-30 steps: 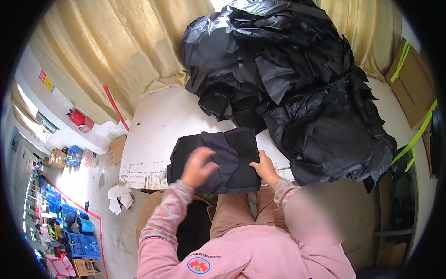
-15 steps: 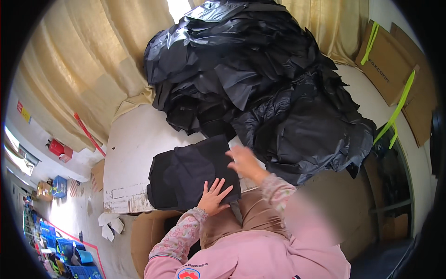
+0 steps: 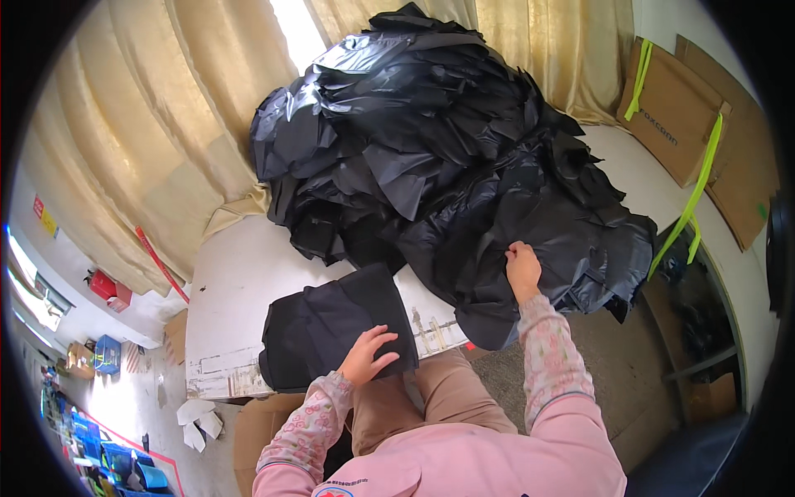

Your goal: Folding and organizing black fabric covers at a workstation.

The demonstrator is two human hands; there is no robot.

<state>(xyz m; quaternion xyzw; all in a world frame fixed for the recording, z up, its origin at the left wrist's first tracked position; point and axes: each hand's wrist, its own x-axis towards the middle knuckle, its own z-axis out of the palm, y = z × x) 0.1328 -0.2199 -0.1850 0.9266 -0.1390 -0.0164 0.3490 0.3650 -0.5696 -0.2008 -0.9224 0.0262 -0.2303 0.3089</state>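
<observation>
My left hand [image 3: 366, 356] rests with its fingers apart on the near right part of a flat stack of matte black cloth pieces [image 3: 323, 315], which lies at the table's front edge. To the right, my right hand [image 3: 523, 272] is on a large heap of thin, black, plastic-like sheets [image 3: 414, 157]. Its fingers are pinched together at the surface of one black sheet [image 3: 571, 224] on the heap's near right part. The fingertips partly hide the bit of sheet they grip.
The heap covers much of the worn white table [image 3: 236, 273] and overhangs its front edge on the right. Beige curtains [image 3: 166, 124] hang behind. Cardboard sheets [image 3: 675, 116] with yellow-green straps [image 3: 704, 170] lean at the right. An open cardboard box [image 3: 257, 431] stands below the table.
My right hand has moved right from beside the black cloth stack onto the heap, and its fingers have closed. My left hand stays on the stack, its fingers slightly more curled. The view has shifted slightly.
</observation>
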